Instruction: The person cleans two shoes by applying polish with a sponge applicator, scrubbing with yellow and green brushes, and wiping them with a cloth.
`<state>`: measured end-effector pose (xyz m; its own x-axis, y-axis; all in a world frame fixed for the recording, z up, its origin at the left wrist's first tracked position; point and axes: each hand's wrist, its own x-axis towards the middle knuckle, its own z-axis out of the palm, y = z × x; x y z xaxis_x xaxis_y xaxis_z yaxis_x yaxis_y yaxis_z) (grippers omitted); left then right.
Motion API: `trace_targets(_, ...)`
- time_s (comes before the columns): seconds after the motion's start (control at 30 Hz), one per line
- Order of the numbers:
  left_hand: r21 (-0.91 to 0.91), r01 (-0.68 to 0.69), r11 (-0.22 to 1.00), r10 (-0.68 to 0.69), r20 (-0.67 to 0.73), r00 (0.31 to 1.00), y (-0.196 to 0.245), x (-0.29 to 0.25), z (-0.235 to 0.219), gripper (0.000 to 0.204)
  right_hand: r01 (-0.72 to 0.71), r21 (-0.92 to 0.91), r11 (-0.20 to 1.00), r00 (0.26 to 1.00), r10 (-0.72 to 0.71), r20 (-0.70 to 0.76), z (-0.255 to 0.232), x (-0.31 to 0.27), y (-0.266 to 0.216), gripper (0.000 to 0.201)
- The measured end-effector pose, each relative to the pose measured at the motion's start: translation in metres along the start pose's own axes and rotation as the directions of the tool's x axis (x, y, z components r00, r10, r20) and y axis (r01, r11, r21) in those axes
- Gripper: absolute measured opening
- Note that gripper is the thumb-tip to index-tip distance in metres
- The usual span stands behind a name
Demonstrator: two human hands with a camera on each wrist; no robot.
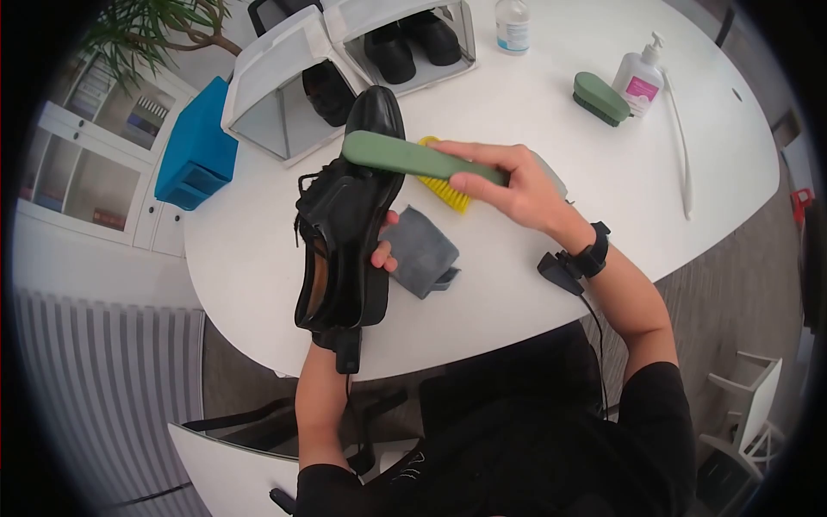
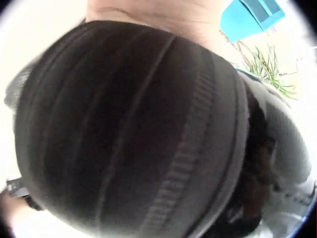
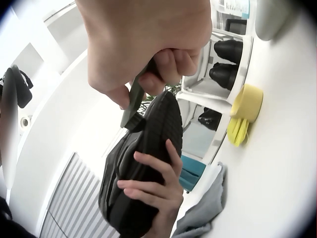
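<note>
A black lace-up shoe is held toe-up over the table by the left hand, whose fingers wrap its sole side in the right wrist view. The right hand grips a green-handled brush, its head against the shoe near the toe and laces. Dark bristles touch the upper in the right wrist view. The shoe's dark sole fills most of the left wrist view, below the left palm; those fingers are hidden there.
A grey cloth and yellow brush lie right of the shoe. Behind are clear-fronted boxes with black shoes and a blue box. Another green brush, a pump bottle, a clear bottle and a white stick stand or lie farther right.
</note>
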<state>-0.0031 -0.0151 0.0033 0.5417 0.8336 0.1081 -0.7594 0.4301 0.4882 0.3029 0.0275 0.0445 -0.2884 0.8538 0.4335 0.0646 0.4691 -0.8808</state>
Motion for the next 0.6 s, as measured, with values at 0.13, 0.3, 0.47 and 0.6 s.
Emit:
trace_targets(0.13, -0.042, 0.016, 0.999, -0.013, 0.065, 0.998, 0.002, -0.002, -0.009, 0.071, 0.047, -0.022, 0.999, 0.999, -0.047, -0.016, 0.002, 0.003, 0.006, 0.04)
trace_targets(0.3, -0.039, 0.101, 0.994, -0.09, 0.215, 0.972, 0.001, 0.004, -0.017, 0.069, -0.18, 0.01, 0.984, 0.966, 0.179, -0.184, -0.004, 0.007, -0.003, 0.043)
trace_targets(0.47, -0.174, 0.091, 0.981, -0.062, 0.162, 0.985, 0.003, 0.007, -0.009, 0.08, 0.133, -0.034, 0.991, 0.985, -0.136, -0.105, 0.017, 0.001, 0.009, 0.047)
trace_targets(0.6, -0.331, 0.021, 0.943, 0.031, 0.15, 0.988, 0.001, 0.005, -0.002, 0.067, -0.079, -0.071, 0.994, 0.987, 0.088, 0.137, 0.022, -0.006, -0.01, 0.052)
